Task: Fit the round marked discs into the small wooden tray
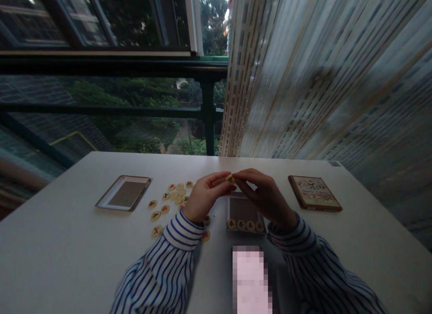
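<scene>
A round cream Chinese chess piece with a dark character (230,179) is held up between my two hands, above the far edge of an open box. The thumb and fingers of my left hand (206,192) pinch it from the left. From the right, the fingertips of my right hand (266,195) close on its edge. Below them sits the shallow box tray (245,206), with several pieces (250,225) in a row along its near side. Loose chess pieces (165,209), with red or dark characters, lie scattered left of the tray, partly hidden by my left hand and sleeve.
An upturned box lid or tray (123,193) lies at the left of the white table (67,242). At the right is a closed box with a printed cover (315,193). A blurred-out pink rectangle (251,278) is near me. Railing (209,111) and curtain (286,80) stand behind.
</scene>
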`<action>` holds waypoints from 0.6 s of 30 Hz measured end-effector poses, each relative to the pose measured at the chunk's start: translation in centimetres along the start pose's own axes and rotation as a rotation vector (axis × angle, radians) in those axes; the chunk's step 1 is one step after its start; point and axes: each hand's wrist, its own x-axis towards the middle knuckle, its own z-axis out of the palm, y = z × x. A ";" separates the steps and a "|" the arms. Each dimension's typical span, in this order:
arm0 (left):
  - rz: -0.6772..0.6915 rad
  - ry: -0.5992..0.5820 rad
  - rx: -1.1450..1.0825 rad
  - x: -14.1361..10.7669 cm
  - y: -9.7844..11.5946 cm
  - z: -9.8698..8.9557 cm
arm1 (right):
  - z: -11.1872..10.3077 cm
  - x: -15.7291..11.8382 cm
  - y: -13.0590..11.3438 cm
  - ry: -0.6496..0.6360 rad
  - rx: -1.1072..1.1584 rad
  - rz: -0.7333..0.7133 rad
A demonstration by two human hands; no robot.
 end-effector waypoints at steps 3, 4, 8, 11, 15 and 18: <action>0.041 0.026 0.073 0.0 0.0 -0.1 | 0.1 -0.1 0.2 -0.018 0.010 -0.010; 0.058 0.038 0.100 0.1 0.0 -0.1 | 0.2 -0.1 0.2 -0.032 0.008 -0.017; 0.094 0.073 0.190 0.0 0.1 -0.1 | 0.2 -0.1 0.2 -0.074 -0.017 -0.047; 0.068 0.099 0.241 -0.1 0.2 0.0 | 0.2 -0.1 0.2 -0.089 -0.042 -0.059; 0.049 0.116 0.202 -0.3 0.4 0.2 | 0.0 -0.1 0.1 -0.106 -0.078 -0.049; 0.056 0.098 0.158 -0.3 0.3 0.3 | -0.1 -0.1 0.1 -0.095 -0.105 -0.061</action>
